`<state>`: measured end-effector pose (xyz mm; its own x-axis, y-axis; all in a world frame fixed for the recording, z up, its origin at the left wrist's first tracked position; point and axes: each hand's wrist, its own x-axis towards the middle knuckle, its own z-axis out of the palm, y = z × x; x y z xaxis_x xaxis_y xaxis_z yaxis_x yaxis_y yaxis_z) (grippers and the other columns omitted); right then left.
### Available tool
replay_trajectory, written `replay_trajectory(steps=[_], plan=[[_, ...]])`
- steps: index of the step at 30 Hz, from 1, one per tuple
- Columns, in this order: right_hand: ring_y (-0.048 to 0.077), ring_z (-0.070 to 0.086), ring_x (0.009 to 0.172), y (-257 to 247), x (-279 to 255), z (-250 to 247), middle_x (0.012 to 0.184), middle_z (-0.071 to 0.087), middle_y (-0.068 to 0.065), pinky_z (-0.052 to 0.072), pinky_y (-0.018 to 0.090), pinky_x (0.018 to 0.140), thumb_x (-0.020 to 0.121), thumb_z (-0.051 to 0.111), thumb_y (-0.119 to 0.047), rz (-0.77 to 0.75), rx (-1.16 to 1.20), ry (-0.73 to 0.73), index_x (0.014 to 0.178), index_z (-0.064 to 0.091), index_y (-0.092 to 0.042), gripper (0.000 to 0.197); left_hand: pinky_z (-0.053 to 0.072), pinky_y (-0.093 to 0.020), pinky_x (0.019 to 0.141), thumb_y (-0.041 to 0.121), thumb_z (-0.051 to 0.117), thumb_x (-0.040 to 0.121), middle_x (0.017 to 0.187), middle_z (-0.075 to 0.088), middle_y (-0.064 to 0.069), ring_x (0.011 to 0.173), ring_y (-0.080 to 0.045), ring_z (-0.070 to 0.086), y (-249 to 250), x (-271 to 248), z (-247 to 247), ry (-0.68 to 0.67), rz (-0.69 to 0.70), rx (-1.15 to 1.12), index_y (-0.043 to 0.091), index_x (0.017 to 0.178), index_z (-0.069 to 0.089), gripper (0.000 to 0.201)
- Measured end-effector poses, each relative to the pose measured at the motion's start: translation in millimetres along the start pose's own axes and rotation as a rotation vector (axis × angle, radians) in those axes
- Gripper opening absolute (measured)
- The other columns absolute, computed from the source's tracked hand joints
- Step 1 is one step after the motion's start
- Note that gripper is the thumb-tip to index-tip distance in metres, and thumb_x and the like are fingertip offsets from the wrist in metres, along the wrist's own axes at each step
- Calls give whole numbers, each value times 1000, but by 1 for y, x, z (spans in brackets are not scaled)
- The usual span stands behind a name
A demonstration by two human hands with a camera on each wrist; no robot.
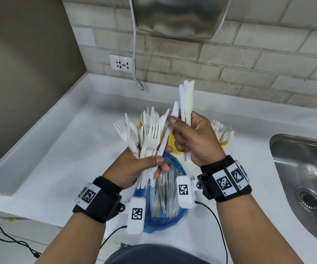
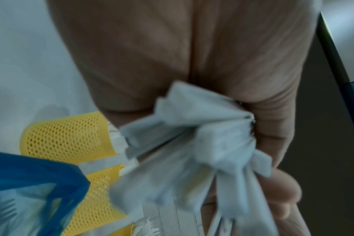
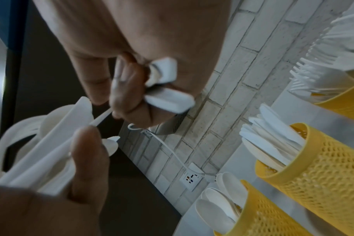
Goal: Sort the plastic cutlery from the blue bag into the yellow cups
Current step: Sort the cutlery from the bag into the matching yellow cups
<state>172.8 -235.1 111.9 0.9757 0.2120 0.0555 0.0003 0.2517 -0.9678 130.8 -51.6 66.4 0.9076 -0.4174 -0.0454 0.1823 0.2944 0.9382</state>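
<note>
A mixed bundle of white plastic cutlery is gripped in the curled left hand above the blue bag, where more pieces are seen lying on the white counter. Several knives are clasped upright in the right hand, while one knife is pinched by its fingertips. Sorted cutlery is held in yellow cups behind.

Pale brick wall with socket; white counter; steel sink at right.
</note>
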Motion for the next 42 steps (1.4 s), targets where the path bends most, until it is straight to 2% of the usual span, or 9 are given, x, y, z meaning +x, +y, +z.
replay_trajectory(steps=[4,11,16,19,25,29,33,36,42], plan=[[9,35,38,3,-8,1,52,35,3,36,18,40,103,59,-14,36,-79,-46,84,64,-10,20,51,-28,49,5,61,88,77,70,-20,52,-21,57,1,2,7,24,19,-12,16,98,79,24],[11,46,42,11,-15,2,53,48,12,34,21,44,108,49,-26,8,-108,10,88,62,-8,29,51,-29,52,3,61,89,80,71,-21,51,-22,57,-4,7,16,64,60,-12,7,107,72,22],[20,52,53,5,-10,-10,64,55,10,46,31,54,111,42,-22,-59,149,245,85,57,-7,33,50,-28,55,3,64,93,82,73,-20,52,-19,56,-7,10,24,60,65,-19,18,97,79,21],[30,62,60,-5,-11,-21,70,60,12,55,37,59,112,38,-24,-73,413,297,89,51,-7,31,49,-28,56,6,64,90,80,72,-19,50,-19,54,-12,10,30,50,47,-42,19,104,79,25],[13,30,37,-16,-14,-43,57,34,-1,28,19,40,111,39,-33,-87,403,466,88,46,-18,28,46,-27,55,16,71,83,75,68,-18,51,-20,48,-18,15,43,18,16,-63,3,119,69,39],[10,21,40,-19,-19,-48,58,29,-4,20,16,42,107,50,-36,-75,281,382,87,48,-22,25,44,-27,55,14,71,82,71,66,-15,50,-19,47,-22,18,53,4,25,-89,6,117,71,36],[8,19,35,-23,-28,-54,52,27,-5,22,14,43,105,56,-17,-79,171,103,103,58,-16,3,43,-28,55,14,72,80,69,66,-14,48,-18,48,-25,21,61,-8,17,-95,11,112,76,32],[9,16,35,-29,-33,-59,49,24,-3,21,13,43,103,55,-9,-69,104,-30,111,65,-11,12,42,-28,56,14,72,80,69,66,-14,48,-17,48,-26,25,67,-32,-11,-91,10,112,76,33],[11,17,34,-30,-29,-71,48,28,-2,22,16,42,95,69,-17,-89,79,-93,101,67,-14,7,40,-27,55,14,73,78,69,64,-14,47,-16,47,-28,29,76,-62,-64,-129,10,111,77,33]])
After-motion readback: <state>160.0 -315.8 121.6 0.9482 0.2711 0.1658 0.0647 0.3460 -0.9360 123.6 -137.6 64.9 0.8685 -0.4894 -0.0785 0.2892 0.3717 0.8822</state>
